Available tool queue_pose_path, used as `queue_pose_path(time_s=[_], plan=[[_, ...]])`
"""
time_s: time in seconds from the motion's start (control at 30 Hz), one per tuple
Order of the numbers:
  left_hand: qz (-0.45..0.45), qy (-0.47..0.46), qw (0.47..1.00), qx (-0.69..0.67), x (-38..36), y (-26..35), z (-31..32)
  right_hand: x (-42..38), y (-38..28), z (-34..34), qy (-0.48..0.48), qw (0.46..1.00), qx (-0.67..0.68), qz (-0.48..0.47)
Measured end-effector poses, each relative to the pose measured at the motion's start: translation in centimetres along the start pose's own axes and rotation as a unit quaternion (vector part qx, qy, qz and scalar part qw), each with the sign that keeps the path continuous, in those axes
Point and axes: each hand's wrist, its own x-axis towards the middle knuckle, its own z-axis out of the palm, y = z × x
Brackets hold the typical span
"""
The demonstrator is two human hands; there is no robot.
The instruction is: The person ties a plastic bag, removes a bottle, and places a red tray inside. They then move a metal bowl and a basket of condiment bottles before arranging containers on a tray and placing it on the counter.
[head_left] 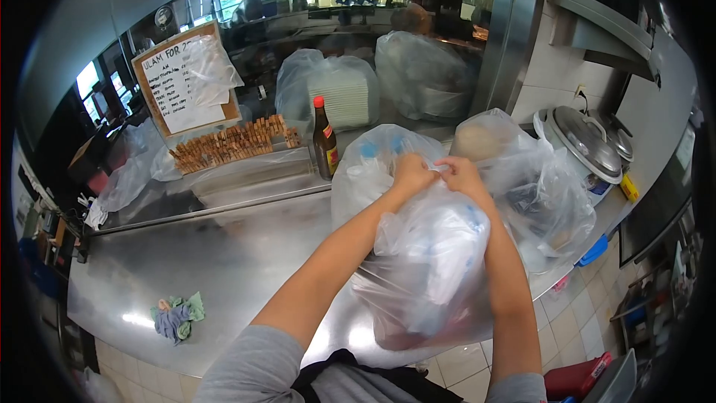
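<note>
Both hands meet at the gathered top of a large clear plastic bag [440, 254] standing near the front edge of the steel counter [246, 254]. My left hand [412, 173] is closed on the bag's plastic, fingers bent inward. Close beside it, my right hand [460, 175] pinches the same gathered plastic. White and blue packed items show through the bag, though their exact kind is hard to make out. Another clear bag [380, 142] lies just behind, and more filled bags [544, 194] lean at the right.
A brown bottle with a red cap [325, 142] stands behind the counter's left part, near a row of clothespins [231, 145] and a framed handwritten list [183, 82]. A crumpled cloth [177, 317] lies at the left. Lidded pots [582, 138] sit at the right.
</note>
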Motion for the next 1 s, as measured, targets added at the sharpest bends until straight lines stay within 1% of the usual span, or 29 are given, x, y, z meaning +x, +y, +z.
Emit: queue_pose_path(time_s=[0.03, 0.07, 0.1, 0.17, 0.3, 0.37, 0.5, 0.57, 0.6, 0.67, 0.7, 0.77, 0.8, 0.83, 0.87, 0.9, 0.97, 1.0], plan=[[0.025, 0.064, 0.997, -0.026, 0.0, -0.1, 0.3, 0.2, 0.0, -0.1, 0.041, 0.988, -0.093, -0.114], [0.048, 0.127, 0.989, -0.051, 0.0, -0.3, 0.6, 0.2, 0.1, -0.1, 0.081, 0.954, -0.184, -0.224], [0.048, 0.126, 0.990, -0.050, 0.1, -0.2, 0.5, 0.0, -0.7, -0.4, 0.081, 0.954, -0.183, -0.223], [0.103, 0.129, 0.982, -0.088, 0.3, -0.1, 0.2, -0.5, -2.7, -1.3, 0.072, 0.936, -0.265, -0.221], [0.132, 0.126, 0.977, -0.113, 0.5, -0.2, 0.3, -0.5, -2.3, -1.5, 0.067, 0.940, -0.256, -0.217], [0.162, 0.148, 0.965, -0.141, 0.6, -0.1, 0.7, -0.4, -1.5, -1.4, 0.064, 0.964, -0.130, -0.222], [0.178, 0.145, 0.964, -0.137, 0.9, 0.4, 0.9, -0.2, -0.3, -1.5, 0.062, 0.963, -0.134, -0.224], [0.160, 0.140, 0.972, -0.100, 1.1, 0.5, 1.1, 0.3, 1.1, -1.2, 0.067, 0.971, -0.067, -0.222], [0.160, 0.142, 0.972, -0.101, 1.4, 0.4, 1.3, 0.3, 1.3, -1.2, 0.065, 0.970, -0.069, -0.223], [0.147, 0.149, 0.972, -0.104, 1.7, 0.2, 1.9, 0.3, 1.8, -1.2, 0.023, 0.988, 0.055, -0.145], [0.146, 0.150, 0.972, -0.105, 1.8, 0.0, 1.9, 0.4, 1.9, -1.3, 0.023, 0.988, 0.054, -0.145], [0.139, 0.161, 0.970, -0.119, 2.3, -0.3, 1.9, 0.7, 2.1, -1.7, 0.010, 0.991, 0.092, -0.096], [0.140, 0.160, 0.970, -0.120, 2.3, 0.0, 1.6, 0.6, 1.8, -1.9, 0.011, 0.991, 0.092, -0.095], [0.112, 0.099, 0.966, -0.210, 2.5, 0.2, 0.9, 0.5, 1.7, -2.0, 0.052, 0.987, 0.043, -0.144], [0.082, 0.038, 0.951, -0.295, 2.6, 0.4, 0.3, 0.4, 1.4, -2.1, 0.092, 0.977, -0.004, -0.191], [0.082, 0.036, 0.952, -0.293, 2.5, 0.9, -0.3, 0.2, 0.7, -2.3, 0.094, 0.977, -0.003, -0.190], [0.100, 0.021, 0.965, -0.240, 2.0, 1.8, -1.1, -0.1, -0.8, -2.7, 0.130, 0.934, -0.183, -0.277], [0.099, 0.022, 0.966, -0.240, 1.9, 1.7, -1.3, -0.1, -1.2, -2.7, 0.129, 0.934, -0.182, -0.277]])
